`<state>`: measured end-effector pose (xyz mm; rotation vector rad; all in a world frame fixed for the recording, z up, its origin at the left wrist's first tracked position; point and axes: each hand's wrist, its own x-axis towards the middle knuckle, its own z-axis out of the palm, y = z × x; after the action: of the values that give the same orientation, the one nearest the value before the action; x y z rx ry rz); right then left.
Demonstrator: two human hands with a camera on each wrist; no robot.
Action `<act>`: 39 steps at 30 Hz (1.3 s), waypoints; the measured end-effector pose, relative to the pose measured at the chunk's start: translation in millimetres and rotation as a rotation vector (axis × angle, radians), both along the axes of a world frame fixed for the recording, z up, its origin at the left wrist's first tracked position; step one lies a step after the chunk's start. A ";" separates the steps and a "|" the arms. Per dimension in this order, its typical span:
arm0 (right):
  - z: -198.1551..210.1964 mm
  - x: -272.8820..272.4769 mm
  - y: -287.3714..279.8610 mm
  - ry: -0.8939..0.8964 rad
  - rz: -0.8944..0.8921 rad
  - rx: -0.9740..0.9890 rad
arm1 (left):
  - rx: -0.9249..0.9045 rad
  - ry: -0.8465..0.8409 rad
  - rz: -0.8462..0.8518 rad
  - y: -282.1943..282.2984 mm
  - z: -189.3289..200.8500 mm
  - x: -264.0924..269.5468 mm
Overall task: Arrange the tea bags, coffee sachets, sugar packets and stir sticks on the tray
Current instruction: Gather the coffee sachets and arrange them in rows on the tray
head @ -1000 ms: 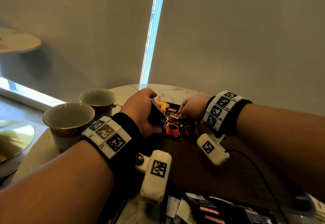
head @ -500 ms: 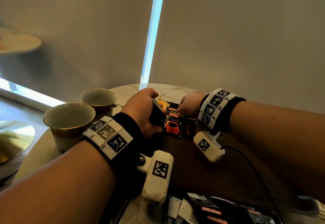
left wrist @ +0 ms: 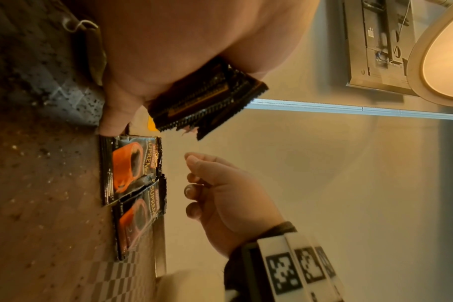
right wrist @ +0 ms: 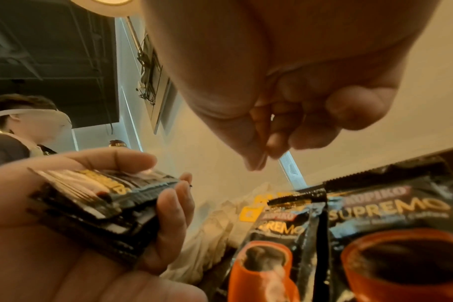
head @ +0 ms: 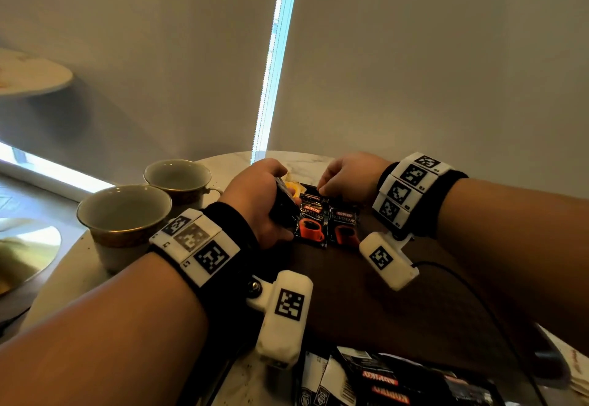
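My left hand [head: 258,195] grips a stack of black coffee sachets [left wrist: 207,98] just above the far left part of the dark brown tray [head: 366,303]. Two Kopiko coffee sachets lie side by side on the tray, one on the left [head: 311,224] and one on the right [head: 345,225]; their edges overlap slightly. Over their far edge hovers my right hand [head: 344,179], its fingers [right wrist: 285,132] curled and holding nothing. White tea bags with a yellow tag [head: 292,186] lie behind the sachets.
Two gold-rimmed cups [head: 124,217] [head: 178,179] stand on the round marble table [head: 306,158] left of the tray. More loose coffee sachets [head: 382,383] lie at the near edge. A person [right wrist: 26,122] shows at the left in the right wrist view.
My right hand has lifted off the right-hand sachet and drawn slightly back, leaving it flat beside the other. The left hand keeps its stack in place.
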<state>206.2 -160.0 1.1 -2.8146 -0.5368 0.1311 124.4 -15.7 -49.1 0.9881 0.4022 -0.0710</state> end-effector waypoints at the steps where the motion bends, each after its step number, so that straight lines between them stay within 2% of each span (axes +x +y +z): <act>1: 2.6 -2.7 -2.5 0.016 0.009 0.015 | 0.004 -0.003 -0.004 -0.2 0.6 -0.7; 4: 8.8 -11.0 -11.3 0.071 0.043 0.033 | -0.043 -0.039 -0.022 0.3 1.9 -1.8; 7: 13.7 -24.7 -18.2 0.112 0.126 0.135 | -0.132 -0.099 -0.063 2.5 2.1 -2.8; 11: 19.9 -46.9 -26.9 0.070 0.256 0.302 | -0.220 -0.168 -0.069 2.0 1.4 -4.2; 14: 20.3 -59.4 -31.5 -0.009 0.305 0.257 | -0.258 -0.198 -0.073 0.4 1.4 -6.0; 25: 11.9 -57.4 -42.3 -0.199 0.392 0.245 | -0.085 -0.199 -0.106 -0.5 -0.4 -1.7; 32: 9.0 -54.3 -45.6 -0.279 0.367 0.362 | -0.063 -0.148 -0.124 -4.3 0.9 -4.7; 36: 10.3 -48.4 -47.4 -0.311 0.264 0.499 | -0.037 -0.083 -0.081 -4.1 1.9 -5.5; 39: 12.6 -38.6 -52.4 -0.253 0.152 0.601 | -0.023 -0.073 -0.050 -3.3 1.8 -4.8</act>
<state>167.6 -212.3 13.7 -2.2118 -0.7063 -0.3113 119.6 -19.0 -47.3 0.9754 0.3094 -0.0838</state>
